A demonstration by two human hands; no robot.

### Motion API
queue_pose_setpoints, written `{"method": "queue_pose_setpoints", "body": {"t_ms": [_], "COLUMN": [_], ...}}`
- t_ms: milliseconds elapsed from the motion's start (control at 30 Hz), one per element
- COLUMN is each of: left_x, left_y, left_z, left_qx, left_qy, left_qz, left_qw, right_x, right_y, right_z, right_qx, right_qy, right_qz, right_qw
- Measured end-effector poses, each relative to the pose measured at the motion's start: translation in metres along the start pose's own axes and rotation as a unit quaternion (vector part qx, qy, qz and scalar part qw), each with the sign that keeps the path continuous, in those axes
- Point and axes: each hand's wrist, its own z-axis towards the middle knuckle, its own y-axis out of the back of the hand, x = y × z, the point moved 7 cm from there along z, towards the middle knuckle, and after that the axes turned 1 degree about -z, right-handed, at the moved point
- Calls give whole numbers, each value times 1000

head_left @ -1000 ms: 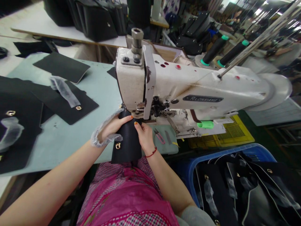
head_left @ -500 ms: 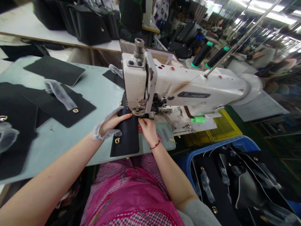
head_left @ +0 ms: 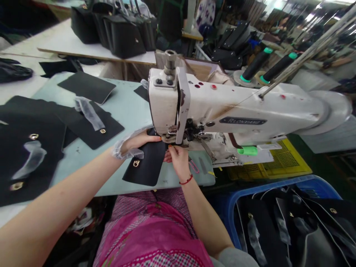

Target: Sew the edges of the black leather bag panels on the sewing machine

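A black leather panel (head_left: 147, 167) with a gold ring lies under the needle of a white sewing machine (head_left: 222, 111). My left hand (head_left: 139, 142) rests on the panel's left part, fingers curled over it and pressing down, with clear plastic wrap at the wrist. My right hand (head_left: 176, 157) pinches the panel's right edge just in front of the presser foot. The panel's near end is swung to the left. A red thread band circles my right wrist.
Several black panels (head_left: 91, 126) with gold rings and plastic wrap lie on the pale table (head_left: 122, 107) at left. A blue crate (head_left: 278, 218) of black bag parts stands at lower right, a yellow basket (head_left: 289, 163) behind it. Pink snips (head_left: 194, 167) lie beside the machine. Finished black bags (head_left: 122, 33) stand at the back.
The panel has turned under the needle, its near end swinging left. Both hands moved with it and stay on it. The camera shifted slightly.
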Motion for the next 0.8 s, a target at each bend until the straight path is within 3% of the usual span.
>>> {"method": "queue_pose_setpoints", "body": {"t_ms": [300,800], "left_x": [6,-11], "left_y": [-3,-6], "left_z": [14,11], "left_qx": [86,94], "left_qy": [-3,-46], "left_qz": [5,40], "left_qw": [996,994], "right_x": [-5,-9], "right_y": [-4,-7], "right_z": [2,2], "right_qx": [-9,-12], "right_qy": [-22,-41], "right_qz": [32,47], "right_qw": [999,998]}}
